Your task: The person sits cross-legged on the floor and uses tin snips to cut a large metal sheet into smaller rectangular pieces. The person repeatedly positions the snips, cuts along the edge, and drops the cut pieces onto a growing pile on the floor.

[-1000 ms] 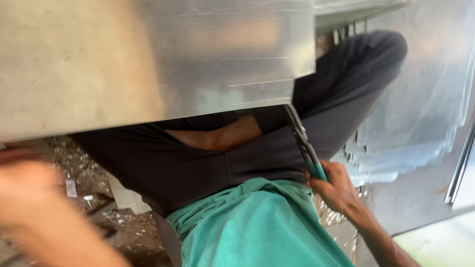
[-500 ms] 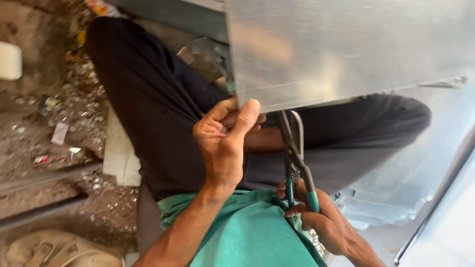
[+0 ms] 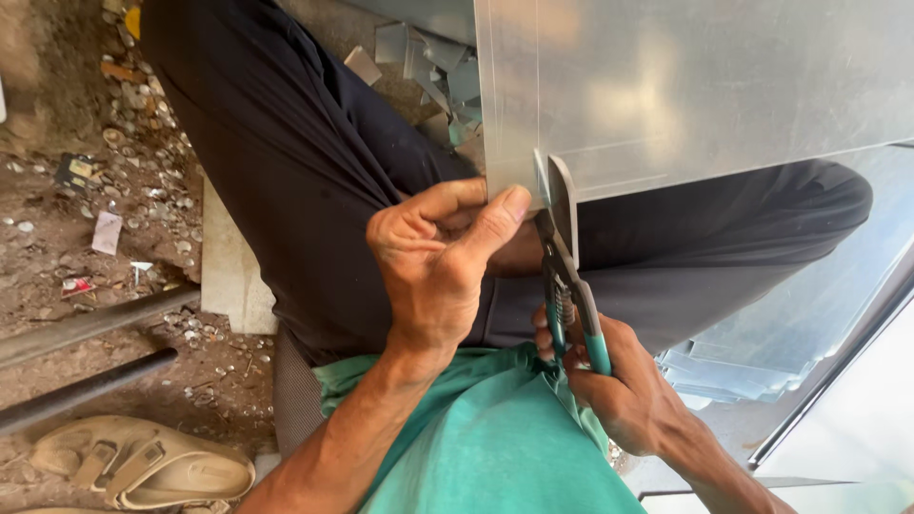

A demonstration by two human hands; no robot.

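There is only one view, from a camera on the person's head, and it looks steeply down over the chest to the lap and the ground. It is very near to the hands (image 3: 495, 295), which fill the middle. The picture is turned sideways: the ground (image 3: 86, 238) is at the left edge and the metal sheet (image 3: 705, 86) is at the top right.

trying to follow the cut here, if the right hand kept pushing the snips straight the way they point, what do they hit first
The right hand aims the green-handled snips up the picture, so the first thing in line is the sheet metal, whose lower edge already sits at the blades. The left hand pinches that edge just beside them, though depth is hard to judge.
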